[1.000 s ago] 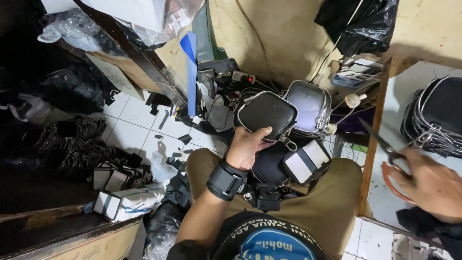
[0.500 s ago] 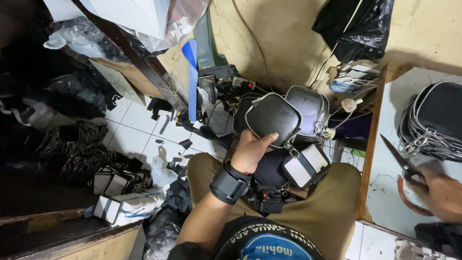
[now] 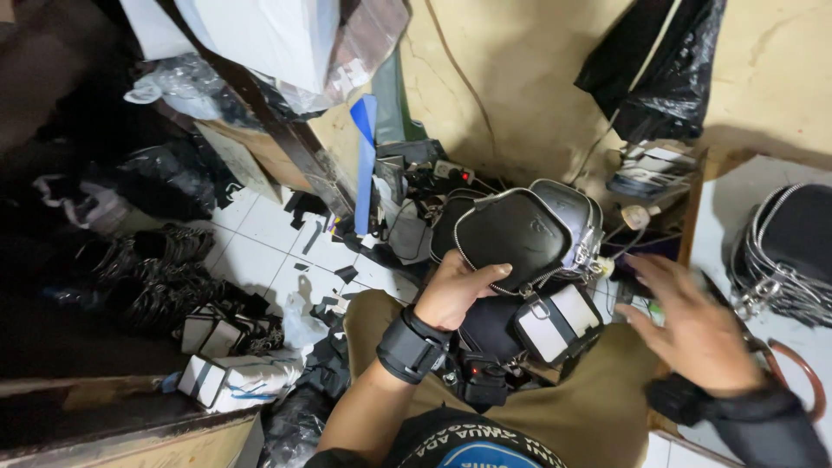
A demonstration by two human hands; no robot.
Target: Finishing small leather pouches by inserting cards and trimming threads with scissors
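Pouch in our left hand, right hand spread beside it.

Item: black pouch [image 3: 511, 236], zip-edged, gripped by our left hand [image 3: 455, 290], thumb on its face, fingers under; a grey pouch [image 3: 568, 212] sits just behind it. Our right hand [image 3: 689, 325] hovers open and blurred to the pouch's right, fingers spread, holding nothing. Under both hands, on our lap, lies a white-panelled case [image 3: 555, 322]. Beyond the right hand, more black bags [image 3: 784, 251] rest on a table [image 3: 724, 204]. Left of the left hand: tiled floor [image 3: 260, 251] with scraps.

The right hand [image 3: 689, 334] is motion-blurred; the pile of black zippered pouches [image 3: 784, 247] is cut off by the right edge.
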